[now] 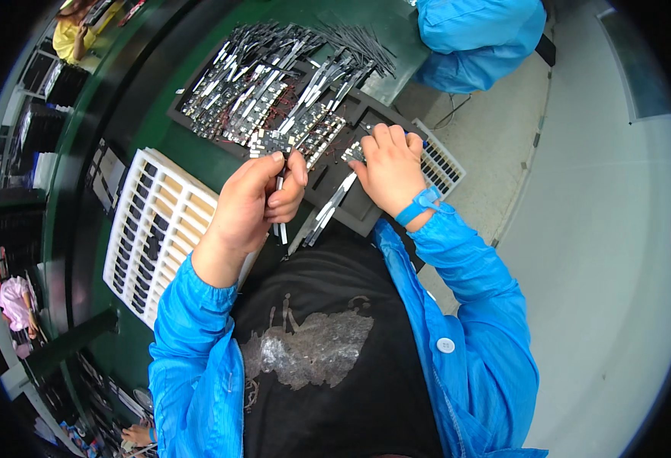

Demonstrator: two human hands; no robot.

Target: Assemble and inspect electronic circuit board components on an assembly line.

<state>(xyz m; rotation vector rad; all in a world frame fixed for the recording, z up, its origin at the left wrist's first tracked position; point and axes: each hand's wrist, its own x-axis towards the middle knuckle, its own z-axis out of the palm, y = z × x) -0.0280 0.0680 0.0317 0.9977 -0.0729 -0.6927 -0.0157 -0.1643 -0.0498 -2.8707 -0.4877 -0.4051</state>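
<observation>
My left hand [263, 195] is closed, thumb and forefinger pinched together above the edge of a dark tray [198, 128]. A narrow black-and-white strip [280, 229] hangs below its fingers; its upper end is hidden by them. My right hand [389, 168], with a blue band on the wrist, curls its fingers over small circuit boards [353, 153]. From these, several long white-and-black strips [332, 210] trail down towards my body. Beyond both hands lies a heap of circuit boards with strips [267, 84], mixed with thin red wires.
A white slotted rack [141, 229] with black parts in some slots stands left of my left arm. A smaller white slotted tray [441, 168] lies past my right hand. People in blue [480, 38], yellow [68, 34] and pink [15, 301] are nearby; another hand [137, 435] shows lower left.
</observation>
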